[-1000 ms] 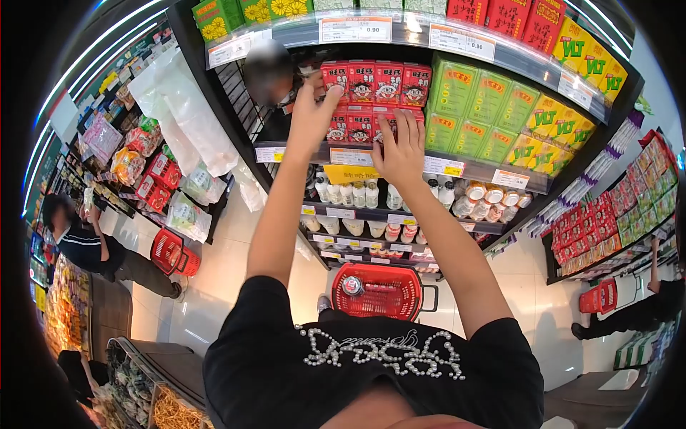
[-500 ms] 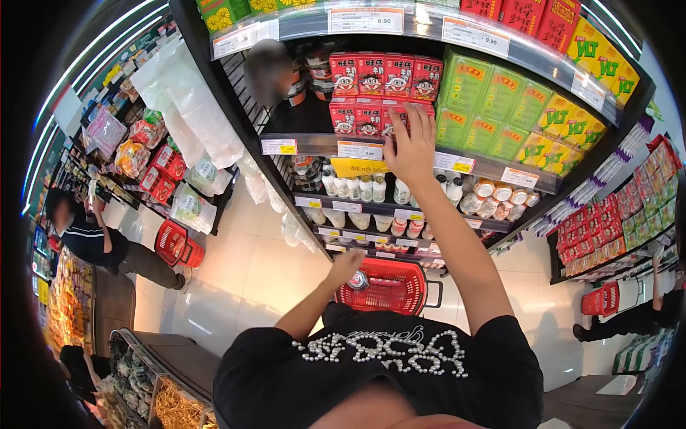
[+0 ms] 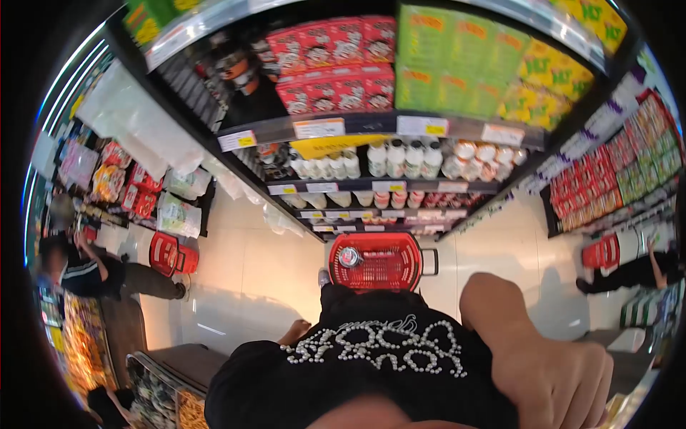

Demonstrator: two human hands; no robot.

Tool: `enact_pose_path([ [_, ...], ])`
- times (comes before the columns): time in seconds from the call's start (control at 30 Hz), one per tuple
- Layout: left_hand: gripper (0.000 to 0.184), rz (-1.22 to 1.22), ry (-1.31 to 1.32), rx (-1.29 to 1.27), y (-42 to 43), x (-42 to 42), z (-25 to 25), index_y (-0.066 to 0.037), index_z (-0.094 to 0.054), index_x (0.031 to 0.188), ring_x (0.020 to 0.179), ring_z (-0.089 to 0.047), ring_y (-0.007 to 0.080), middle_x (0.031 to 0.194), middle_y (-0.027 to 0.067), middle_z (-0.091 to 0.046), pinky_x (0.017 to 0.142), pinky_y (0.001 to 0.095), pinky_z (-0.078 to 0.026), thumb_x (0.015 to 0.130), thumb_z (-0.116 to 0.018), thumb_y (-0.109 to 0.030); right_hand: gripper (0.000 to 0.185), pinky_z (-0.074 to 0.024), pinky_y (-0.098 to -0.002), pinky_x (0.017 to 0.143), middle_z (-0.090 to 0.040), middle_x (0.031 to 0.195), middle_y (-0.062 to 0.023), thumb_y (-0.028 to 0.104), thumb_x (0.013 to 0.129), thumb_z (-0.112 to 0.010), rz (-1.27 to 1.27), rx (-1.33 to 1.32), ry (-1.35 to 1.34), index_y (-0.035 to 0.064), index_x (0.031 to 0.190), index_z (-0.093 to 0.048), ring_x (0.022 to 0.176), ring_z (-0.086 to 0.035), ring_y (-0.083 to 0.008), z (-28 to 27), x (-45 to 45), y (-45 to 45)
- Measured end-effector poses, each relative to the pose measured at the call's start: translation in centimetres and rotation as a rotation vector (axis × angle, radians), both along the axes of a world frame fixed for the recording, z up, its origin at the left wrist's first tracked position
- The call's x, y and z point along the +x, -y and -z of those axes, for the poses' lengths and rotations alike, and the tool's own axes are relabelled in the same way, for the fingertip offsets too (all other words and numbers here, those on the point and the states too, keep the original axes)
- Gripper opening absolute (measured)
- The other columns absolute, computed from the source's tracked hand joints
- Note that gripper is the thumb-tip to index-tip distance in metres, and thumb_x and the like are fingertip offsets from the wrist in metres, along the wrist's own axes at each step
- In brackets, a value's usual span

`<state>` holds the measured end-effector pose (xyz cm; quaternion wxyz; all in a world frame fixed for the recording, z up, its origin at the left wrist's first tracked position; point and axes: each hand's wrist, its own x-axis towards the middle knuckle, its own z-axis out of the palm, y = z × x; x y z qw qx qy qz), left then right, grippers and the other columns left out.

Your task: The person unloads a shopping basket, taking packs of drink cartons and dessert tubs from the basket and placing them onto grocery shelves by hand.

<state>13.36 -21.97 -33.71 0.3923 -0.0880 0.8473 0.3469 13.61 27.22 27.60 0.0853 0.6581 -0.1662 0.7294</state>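
A: How is the place laid out?
B: A pale tiled floor (image 3: pixel 246 261) is lit around black shelving (image 3: pixel 369 123).
A: What is seen nearest?
B: The right hand (image 3: pixel 564 382) is raised close to the camera, its fingers curled; whether anything is gripped cannot be told. The left hand (image 3: pixel 299 330) is half hidden behind the black shirt (image 3: pixel 268 372); its grasp cannot be told.
A: And the basket?
B: The red basket (image 3: pixel 412 261) is seen between the shirt and the shelving's foot, with a round-topped container (image 3: pixel 349 257) inside.
A: The cartons?
B: Red cartons (image 3: pixel 332 89) are stacked in two rows beside green boxes (image 3: pixel 457 61), touched by neither hand.
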Motion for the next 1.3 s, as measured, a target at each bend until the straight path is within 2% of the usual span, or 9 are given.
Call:
enact_pose_path([
  [0.07,0.017,0.406,-0.375,0.090,-1.8,-2.6,-1.1,-0.004,-0.060,0.082,0.061,-0.056,0.0202,0.068,0.0045,-0.058,0.055,0.0383,-0.047,0.086,-0.056,-0.020,0.041,-0.0479,-0.0347,0.073,-0.044,0.051,-0.0004,0.007,0.087,-0.045,0.128,-0.123,0.054,0.0154,0.048,-0.038,0.045,-0.047,-0.0134,0.1,2.0,1.5],
  [0.17,0.019,-0.319,0.113,0.281,-6.7,-7.4,0.2,-0.009,-0.060,0.096,0.058,-0.059,0.0154,0.075,0.0052,-0.061,0.046,0.0296,-0.048,0.090,-0.054,-0.026,0.042,-0.0531,-0.0434,0.093,-0.043,0.048,-0.0046,-0.014,0.080,-0.039,0.216,-0.241,0.095,0.0109,0.046,-0.040,0.045,-0.052,-0.0166,-1.4,2.5,3.0],
  [0.53,0.024,-0.104,0.077,0.303,-12.9,-9.7,-4.7,-0.007,-0.060,0.099,0.060,-0.057,0.0130,0.079,0.0042,-0.061,0.045,0.0264,-0.045,0.089,-0.057,-0.028,0.038,-0.0496,-0.0457,0.096,-0.046,0.050,-0.0056,-0.011,0.081,-0.041,0.447,-0.097,-0.183,0.0102,0.050,-0.047,0.048,-0.052,-0.0162,-0.9,0.8,2.4],
  [0.63,0.024,-0.114,0.073,0.251,-8.2,-6.5,0.5,-0.007,-0.060,0.099,0.056,-0.055,0.0139,0.076,0.0044,-0.061,0.046,0.0281,-0.046,0.087,-0.058,-0.029,0.036,-0.0476,-0.0301,0.053,-0.048,0.055,-0.0025,0.003,0.089,-0.050,0.184,-0.032,-0.159,0.0087,0.054,-0.049,0.049,-0.050,-0.0151,1.3,0.3,0.8],
  [0.73,0.022,-0.057,0.110,0.162,-4.7,-4.1,1.5,-0.010,-0.058,0.103,0.054,-0.055,0.0158,0.075,0.0046,-0.060,0.051,0.0345,-0.047,0.087,-0.057,-0.026,0.045,-0.0158,-0.0685,0.109,-0.048,0.048,0.0028,0.030,0.093,-0.054,0.532,-0.230,0.470,0.0133,0.053,-0.044,0.036,-0.037,-0.0099,6.8,1.2,-1.3],
  [0.77,0.022,-0.044,0.143,0.113,-4.1,-3.1,0.7,-0.011,-0.058,0.104,0.055,-0.055,0.0163,0.075,0.0045,-0.060,0.053,0.0366,-0.047,0.087,-0.057,-0.024,0.049,0.0133,-0.0645,0.110,-0.047,0.048,0.0023,0.039,0.094,-0.051,0.467,-0.351,0.680,0.0105,0.054,-0.045,0.036,-0.036,-0.0100,8.1,-0.2,-1.5],
  [1.13,0.025,-0.030,-0.044,0.183,-5.5,-3.5,1.8,-0.006,-0.062,0.098,0.055,-0.057,0.0154,0.063,0.0044,-0.058,0.047,0.0339,-0.046,0.087,-0.057,-0.027,0.057,0.0196,-0.0631,0.108,-0.040,0.049,0.0001,0.053,0.096,-0.034,0.333,-0.397,0.688,0.0091,0.060,-0.042,0.039,-0.034,-0.0108,12.3,-3.7,-2.6],
  [1.23,0.027,-0.123,0.068,0.159,-7.0,-4.8,0.9,-0.004,-0.064,0.094,0.062,-0.063,0.0182,0.070,0.0084,-0.065,0.058,0.0338,-0.052,0.087,-0.059,-0.030,0.058,-0.0200,-0.0612,0.111,-0.040,0.050,0.0000,0.055,0.095,-0.036,0.319,-0.455,0.715,0.0084,0.060,-0.043,0.039,-0.033,-0.0105,12.4,-3.8,-2.1],
  [1.3,0.033,0.065,-0.038,0.055,-7.9,-5.1,-0.4,-0.002,-0.064,0.094,0.072,-0.066,0.0234,0.080,0.0129,-0.068,0.068,0.0355,-0.052,0.088,-0.056,-0.034,0.061,-0.0414,-0.0454,0.083,-0.039,0.051,-0.0002,0.059,0.093,-0.039,0.209,-0.432,0.674,0.0071,0.061,-0.043,0.040,-0.032,-0.0108,13.2,-3.9,-2.5],
])
